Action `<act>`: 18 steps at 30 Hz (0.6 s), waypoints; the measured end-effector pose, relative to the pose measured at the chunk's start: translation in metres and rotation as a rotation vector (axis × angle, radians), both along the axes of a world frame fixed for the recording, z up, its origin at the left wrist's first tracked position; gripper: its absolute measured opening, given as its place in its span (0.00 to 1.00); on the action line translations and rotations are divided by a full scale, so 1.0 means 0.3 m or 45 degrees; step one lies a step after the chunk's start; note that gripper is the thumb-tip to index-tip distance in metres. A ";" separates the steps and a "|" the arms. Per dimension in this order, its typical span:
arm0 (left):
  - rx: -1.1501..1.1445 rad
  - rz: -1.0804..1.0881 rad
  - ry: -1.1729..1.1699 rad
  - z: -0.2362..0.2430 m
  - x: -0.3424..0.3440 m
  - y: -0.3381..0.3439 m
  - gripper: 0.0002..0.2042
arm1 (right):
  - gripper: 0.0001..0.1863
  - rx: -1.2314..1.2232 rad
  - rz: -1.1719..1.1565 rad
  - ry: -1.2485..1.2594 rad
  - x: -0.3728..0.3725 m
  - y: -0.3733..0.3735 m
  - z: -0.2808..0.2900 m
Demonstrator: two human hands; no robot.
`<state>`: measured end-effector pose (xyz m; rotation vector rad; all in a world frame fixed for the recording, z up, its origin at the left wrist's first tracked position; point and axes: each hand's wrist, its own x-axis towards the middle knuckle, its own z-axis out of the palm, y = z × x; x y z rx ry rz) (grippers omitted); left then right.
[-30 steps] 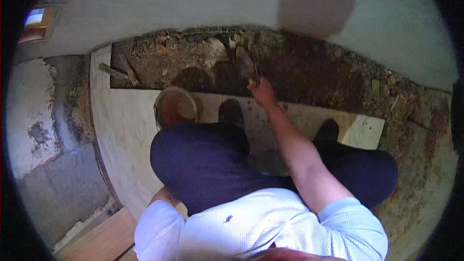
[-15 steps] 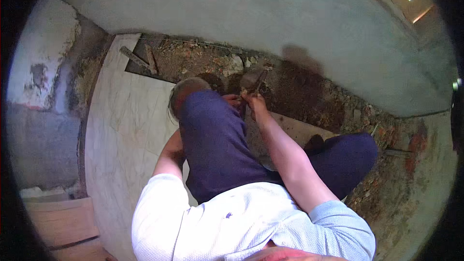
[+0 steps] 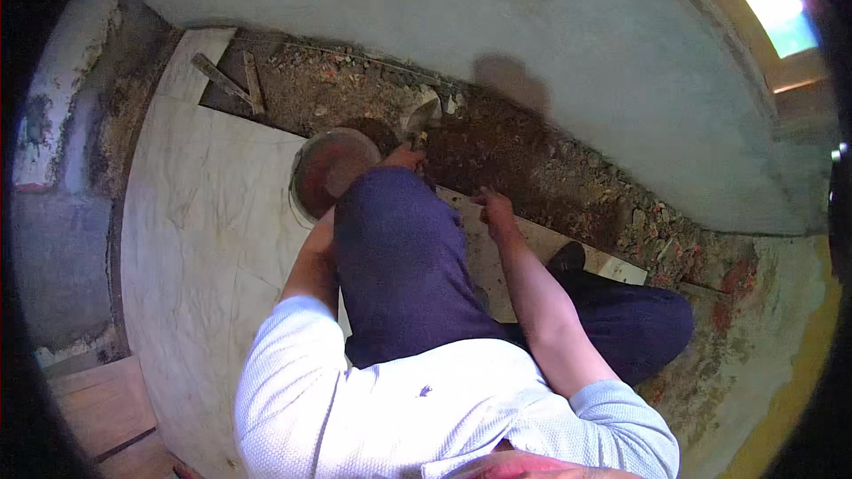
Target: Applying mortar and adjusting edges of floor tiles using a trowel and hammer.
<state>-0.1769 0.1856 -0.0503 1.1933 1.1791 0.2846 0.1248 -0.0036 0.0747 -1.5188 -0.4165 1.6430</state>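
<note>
My left hand (image 3: 406, 158) is closed around the handle of a trowel (image 3: 423, 115), whose blade points away over the dirt strip. Beyond my raised left knee stands a round pan (image 3: 333, 170), with my left forearm passing beside its near rim. My right hand (image 3: 496, 210) holds nothing that I can see; its fingers are partly bent and somewhat apart. They hover at or touch the edge of a pale tile (image 3: 550, 244) bordering the bare dirt (image 3: 493, 146); contact is unclear.
Marble-patterned floor tiles (image 3: 204, 177) spread on the left. Two narrow wooden strips (image 3: 254, 84) lie at the dirt's far left end. A thin string (image 3: 355, 58) runs along the grey wall (image 3: 399, 0). Rubble (image 3: 652, 222) lines the right side, near my dark shoe (image 3: 568, 257).
The trowel has passed from my right hand to my left hand. My right hand has drawn back toward the tile edge. More of the pan shows, and the view has shifted.
</note>
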 end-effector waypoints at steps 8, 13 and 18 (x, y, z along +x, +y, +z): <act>0.396 -0.407 0.713 0.187 0.426 0.029 0.26 | 0.14 -0.172 -0.055 -0.273 0.254 -0.033 -0.089; 0.451 -0.649 0.744 0.237 0.575 0.043 0.29 | 0.14 -0.064 0.000 -0.259 0.419 -0.001 -0.142; 0.574 -0.456 0.833 0.152 0.503 0.080 0.32 | 0.15 -0.048 -0.080 -0.150 0.303 0.082 -0.107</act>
